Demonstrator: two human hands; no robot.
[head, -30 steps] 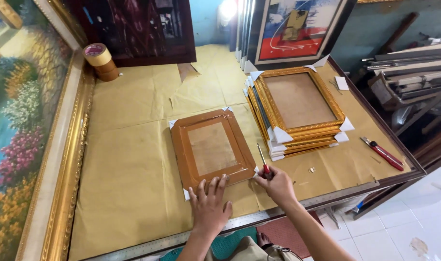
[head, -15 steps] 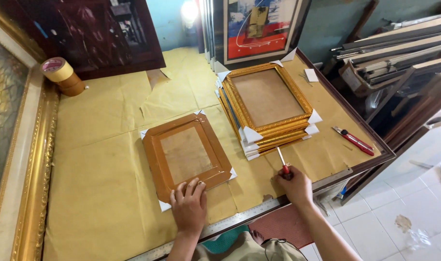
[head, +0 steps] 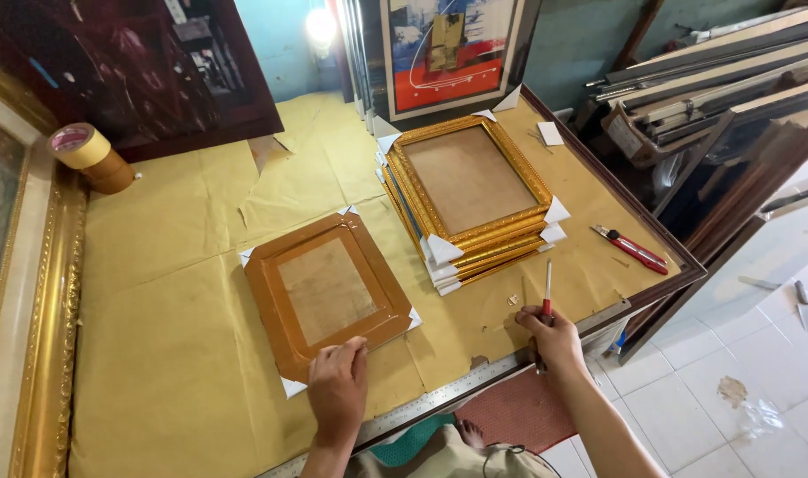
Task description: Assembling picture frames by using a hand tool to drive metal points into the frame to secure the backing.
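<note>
Two hands work at the table's near edge; the left hand (head: 337, 389) still lies flat and open on the brown picture frame (head: 324, 292); the right hand (head: 550, 336), now farther right, grips a red-handled screwdriver (head: 546, 292) upright; beyond sits the stack of gold frames (head: 470, 199).

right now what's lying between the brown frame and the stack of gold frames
In the head view, only a strip of tan paper covering shows between the brown frame and the stack of gold frames; white corner protectors stick out from both, and nothing else lies there.
</note>
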